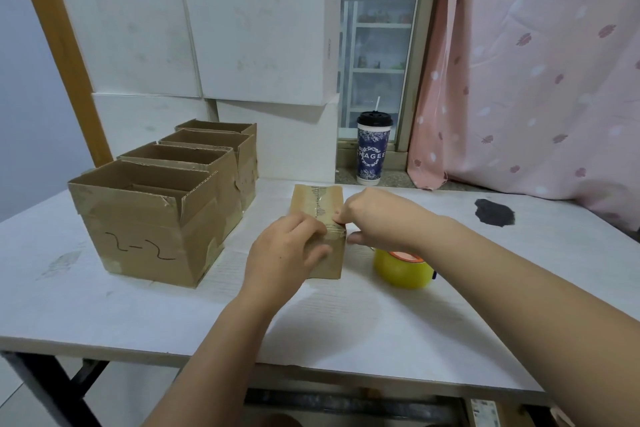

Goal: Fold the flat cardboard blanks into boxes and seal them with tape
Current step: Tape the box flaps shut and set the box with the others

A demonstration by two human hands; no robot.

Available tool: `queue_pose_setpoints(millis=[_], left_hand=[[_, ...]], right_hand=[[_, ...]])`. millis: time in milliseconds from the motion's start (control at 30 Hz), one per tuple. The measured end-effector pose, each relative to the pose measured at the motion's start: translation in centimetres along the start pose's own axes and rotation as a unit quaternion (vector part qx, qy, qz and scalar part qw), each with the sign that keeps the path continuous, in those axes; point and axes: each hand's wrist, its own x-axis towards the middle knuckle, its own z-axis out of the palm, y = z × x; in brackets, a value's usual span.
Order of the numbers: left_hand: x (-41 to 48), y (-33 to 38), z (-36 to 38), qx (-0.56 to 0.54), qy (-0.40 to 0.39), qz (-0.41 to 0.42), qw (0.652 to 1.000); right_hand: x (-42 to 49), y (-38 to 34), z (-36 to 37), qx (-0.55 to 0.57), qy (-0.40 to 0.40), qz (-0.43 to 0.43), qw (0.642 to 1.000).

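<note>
A small brown cardboard box point(317, 203) stands on the white table point(104, 308) at its middle, with clear tape running along its top seam. My left hand point(284, 253) grips the near left side of this box, its fingers curled over the top edge. My right hand point(377, 215) pinches the tape at the box's near right corner. A yellow tape roll with an orange core point(403, 269) lies on the table just right of the box, partly under my right wrist.
Several open brown boxes point(156, 218) stand in a row at the left, the nearest marked "2-2". Large white boxes point(242, 45) are stacked behind them. A lidded drink cup point(372, 149) stands on the window ledge. A pink curtain point(536, 62) hangs at right, above a dark stain point(494, 212).
</note>
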Motion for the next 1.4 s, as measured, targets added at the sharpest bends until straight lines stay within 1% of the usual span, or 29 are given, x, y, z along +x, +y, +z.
queue_pose_setpoints(millis=[33, 67, 133, 167, 200, 267, 333, 467, 533, 667, 733, 800, 867, 1033, 1100, 1233, 1300, 1367, 1400], left_hand=[[-0.1, -0.2, -0.3, -0.032, -0.009, -0.014, 0.999], [-0.2, -0.3, -0.5, -0.079, 0.004, -0.044, 0.996], [-0.6, -0.7, -0.9, -0.164, 0.071, -0.13, 0.975], [-0.8, -0.9, -1.0, -0.201, 0.093, -0.181, 0.958], [-1.0, -1.1, -0.9, -0.247, 0.096, -0.231, 0.936], [-1.4, -1.4, -0.7, -0.328, 0.078, -0.293, 0.895], [-1.5, -1.6, -0.6, -0.354, 0.073, -0.307, 0.881], [-1.3, -2.2, -0.5, -0.384, 0.054, -0.3, 0.871], [-1.2, -2.6, -0.4, -0.368, 0.042, -0.294, 0.881], [-0.9, -3.5, -0.3, -0.265, 0.021, -0.255, 0.93], [-0.6, -4.0, -0.6, -0.263, -0.003, -0.233, 0.936], [-0.4, -4.3, -0.8, -0.276, -0.05, -0.215, 0.936], [-0.2, -4.5, -0.8, -0.246, -0.091, -0.187, 0.947], [0.4, -4.7, -0.8, -0.156, -0.073, -0.138, 0.975], [0.4, -4.6, -1.1, -0.131, -0.077, -0.126, 0.98], [0.8, -4.4, -2.1, -0.12, -0.133, -0.107, 0.978], [1.4, -3.9, -2.1, -0.135, -0.117, -0.122, 0.976], [1.9, -3.3, -1.9, -0.157, -0.103, -0.149, 0.971], [2.0, -3.2, -1.9, -0.174, -0.109, -0.165, 0.965]], right_hand=[[-0.2, 0.0, -0.1, 0.007, -0.003, 0.0, 1.0], [-0.3, 0.0, -0.2, 0.012, -0.006, 0.001, 1.0], [-0.4, 0.0, -0.2, 0.019, -0.012, 0.007, 1.0], [-0.4, 0.0, -0.2, 0.023, -0.012, 0.009, 1.0], [-0.4, 0.0, -0.1, 0.026, -0.009, 0.01, 1.0], [-0.4, 0.0, 0.2, 0.032, 0.001, 0.009, 0.999], [-0.5, 0.1, 0.5, 0.046, 0.021, 0.013, 0.999], [-0.8, 0.2, 0.9, 0.076, 0.049, 0.023, 0.996], [-0.9, 0.3, 1.0, 0.083, 0.05, 0.022, 0.995], [-0.8, 0.4, 0.8, 0.096, 0.051, 0.015, 0.994], [-0.9, 0.4, 0.9, 0.101, 0.056, 0.013, 0.993], [-1.0, 0.4, 1.0, 0.105, 0.061, 0.012, 0.993], [-1.0, 0.4, 1.0, 0.119, 0.06, 0.017, 0.991], [-1.3, 0.8, 1.0, 0.231, 0.06, 0.07, 0.969], [-1.4, 0.8, 1.1, 0.261, 0.057, 0.084, 0.96], [-0.8, 0.3, 1.6, 0.304, 0.094, 0.114, 0.941], [-0.5, 0.0, 2.1, 0.319, 0.111, 0.135, 0.931], [-0.4, -0.4, 2.5, 0.31, 0.118, 0.149, 0.932], [-0.4, -0.5, 2.7, 0.304, 0.122, 0.152, 0.932]])
